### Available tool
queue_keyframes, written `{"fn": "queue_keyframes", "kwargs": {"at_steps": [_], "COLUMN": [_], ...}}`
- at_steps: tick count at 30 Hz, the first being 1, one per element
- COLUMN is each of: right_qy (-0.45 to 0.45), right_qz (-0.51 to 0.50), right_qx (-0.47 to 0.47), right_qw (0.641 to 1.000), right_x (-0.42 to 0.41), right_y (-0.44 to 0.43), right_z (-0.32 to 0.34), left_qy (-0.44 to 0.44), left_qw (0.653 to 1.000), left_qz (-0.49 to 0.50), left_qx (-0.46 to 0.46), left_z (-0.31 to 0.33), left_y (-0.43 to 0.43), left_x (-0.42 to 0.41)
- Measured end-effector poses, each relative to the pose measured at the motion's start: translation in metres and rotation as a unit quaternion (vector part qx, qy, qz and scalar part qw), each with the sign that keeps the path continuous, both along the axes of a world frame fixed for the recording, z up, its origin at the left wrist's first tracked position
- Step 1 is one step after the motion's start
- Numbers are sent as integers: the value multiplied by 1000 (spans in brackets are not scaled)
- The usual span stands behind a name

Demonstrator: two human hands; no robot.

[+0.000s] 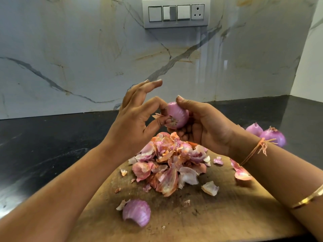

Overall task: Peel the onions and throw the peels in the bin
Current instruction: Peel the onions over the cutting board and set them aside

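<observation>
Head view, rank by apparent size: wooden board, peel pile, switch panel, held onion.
1. wooden board
2. peel pile
3. switch panel, farther from the camera, so its rank against the pile is unsure
4. held onion

A pale pink-purple onion (177, 116), finely striped lengthwise and browned at its root end, shows above a heap of peels (172, 161) in pink, orange and papery white. One large loose peel (137, 213) in front is lilac with thin white streaks. The cutting board (227, 215) is warm brown wood, flecked with dark scuffs. Around it the countertop (43, 145) is black with faint grey veining. The wall (70, 49) behind is white with a marble pattern, crossed by grey veins edged in ochre. A grey switch plate (176, 26) carries white switches (155, 13). Two more onions (272, 137) at right are glossy purple. An orange thread (253, 151) and a gold bangle (307, 199) ring one arm.
</observation>
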State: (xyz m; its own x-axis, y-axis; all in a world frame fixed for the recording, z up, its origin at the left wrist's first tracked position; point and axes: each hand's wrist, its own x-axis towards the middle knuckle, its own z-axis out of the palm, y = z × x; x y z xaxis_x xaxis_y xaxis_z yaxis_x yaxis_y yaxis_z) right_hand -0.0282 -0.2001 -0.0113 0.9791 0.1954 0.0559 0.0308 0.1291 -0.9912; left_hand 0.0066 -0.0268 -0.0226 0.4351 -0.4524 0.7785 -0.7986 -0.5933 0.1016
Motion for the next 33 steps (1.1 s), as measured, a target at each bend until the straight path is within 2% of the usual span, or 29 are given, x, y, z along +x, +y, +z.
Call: {"fn": "queue_keyframes", "kwargs": {"at_steps": [9,15,19,25,28,33], "right_qy": [65,68,57,-20,-59,-173], "right_qz": [-61,-41,-5,16,20,-23], "right_qx": [97,119,124,41,-1,-142], "right_qw": [991,990,991,999,998,974], "right_x": [5,5,5,4,3,4], "right_y": [-11,-12,-12,-10,-8,-5], "right_z": [5,4,2,-1,-1,-4], "left_qy": [40,93,112,125,156,205], "left_qw": [997,990,989,988,985,977], "left_qz": [22,50,75,86,63,7], "left_qx": [62,93,58,19,-36,-60], "left_z": [2,-1,3,6,5,9], "left_y": [6,9,9,8,6,1], "left_x": [0,0,-3,-4,-6,-16]}}
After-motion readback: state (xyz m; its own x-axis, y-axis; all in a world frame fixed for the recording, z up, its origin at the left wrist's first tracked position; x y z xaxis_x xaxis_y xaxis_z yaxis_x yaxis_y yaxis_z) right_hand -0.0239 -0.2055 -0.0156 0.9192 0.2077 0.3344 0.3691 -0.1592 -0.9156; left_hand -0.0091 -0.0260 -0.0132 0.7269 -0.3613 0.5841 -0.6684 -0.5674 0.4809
